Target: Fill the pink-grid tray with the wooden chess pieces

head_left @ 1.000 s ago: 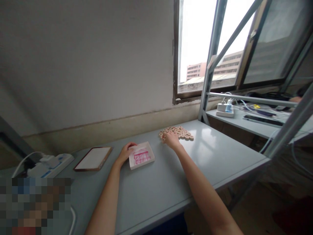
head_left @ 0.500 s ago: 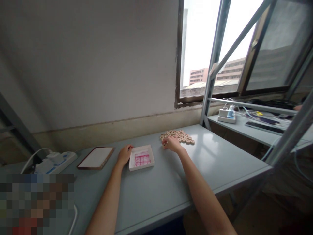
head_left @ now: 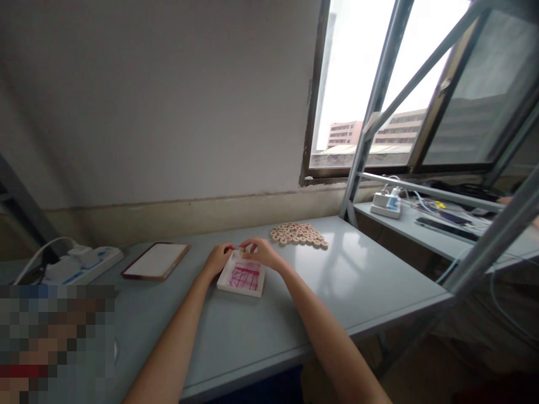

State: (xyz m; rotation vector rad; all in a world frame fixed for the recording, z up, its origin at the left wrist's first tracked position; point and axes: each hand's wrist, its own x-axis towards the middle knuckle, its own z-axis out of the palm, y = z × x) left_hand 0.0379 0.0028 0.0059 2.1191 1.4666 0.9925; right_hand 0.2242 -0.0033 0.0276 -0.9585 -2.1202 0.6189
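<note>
A shallow white box [head_left: 240,286] with magenta lines drawn inside its bottom lies on the desk in front of me. My left hand [head_left: 218,259] is closed on its far left edge, fingers curled at the rim. My right hand [head_left: 260,252] is over the box's far side, thumb and fingers pinched on a small round wooden disc [head_left: 243,252], mostly hidden by the fingers. Just beyond that hand, a cluster of round wooden discs [head_left: 298,233] with ring-like markings is spread on the desk.
To the left lies a box lid [head_left: 156,261] with a white inside and brown edges. Farther left is a power strip [head_left: 90,266] with plugs and a cable. A metal frame post [head_left: 357,163] rises at the desk's right end, near a second desk with electronics [head_left: 446,224].
My right hand has moved left from the disc cluster to the box's far side, carrying a disc. My left hand stays at the box, which is now slightly turned.
</note>
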